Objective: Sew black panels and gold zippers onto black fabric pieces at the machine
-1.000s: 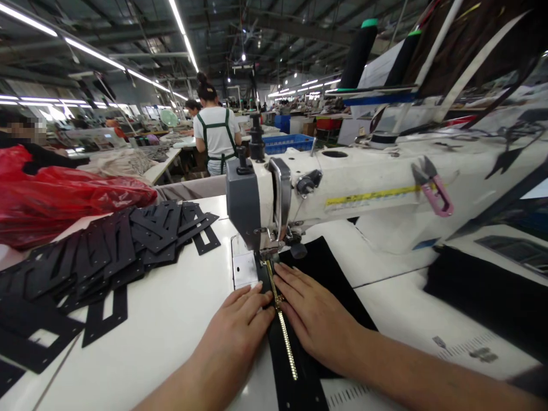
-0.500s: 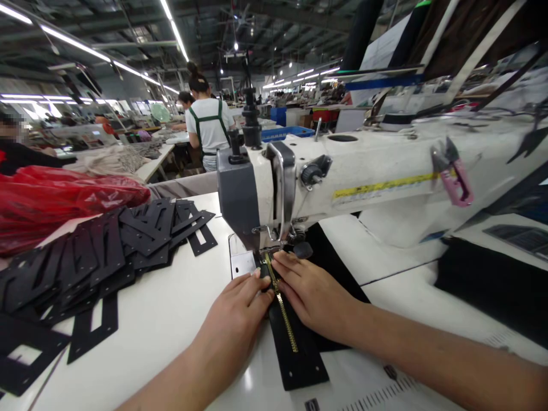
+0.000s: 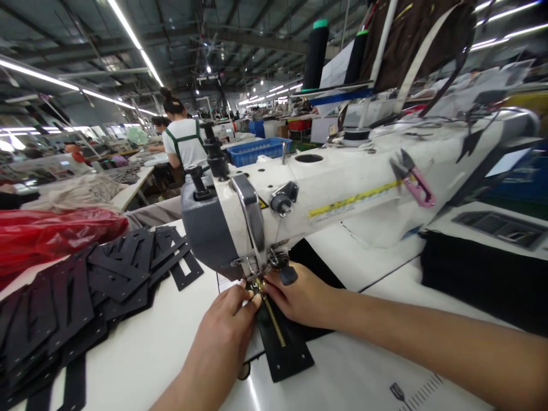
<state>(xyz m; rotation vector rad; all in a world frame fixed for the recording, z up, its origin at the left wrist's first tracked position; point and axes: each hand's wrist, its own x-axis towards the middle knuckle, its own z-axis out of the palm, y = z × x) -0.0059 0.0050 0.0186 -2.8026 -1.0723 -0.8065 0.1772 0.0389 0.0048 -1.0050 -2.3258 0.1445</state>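
Note:
A black panel with a gold-toothed zipper (image 3: 274, 321) lies under the presser foot of a sewing machine (image 3: 252, 217). Its near end, with two small holes, points toward me. My left hand (image 3: 225, 322) pinches the panel's left edge close to the foot, thumb against the bent fingers. On the other side, my right hand (image 3: 302, 297) grips by the zipper with fingertips near the needle area. A dark knob of the machine covers part of that hand. Beneath the right hand spreads a larger black fabric piece (image 3: 314, 265).
Black frame-shaped pieces (image 3: 115, 274) are heaped on the left of the white table, beside a red plastic bag (image 3: 60, 237). Pink-handled snips (image 3: 413, 180) hang on the machine arm. Black cloth (image 3: 479, 279) lies at the right. Behind stand a blue crate (image 3: 259, 151) and a person (image 3: 184, 140).
The view has turned right and tilted up. Both hands stay at the panel; my left fingers are bent more tightly, and my right hand sits further behind the knob.

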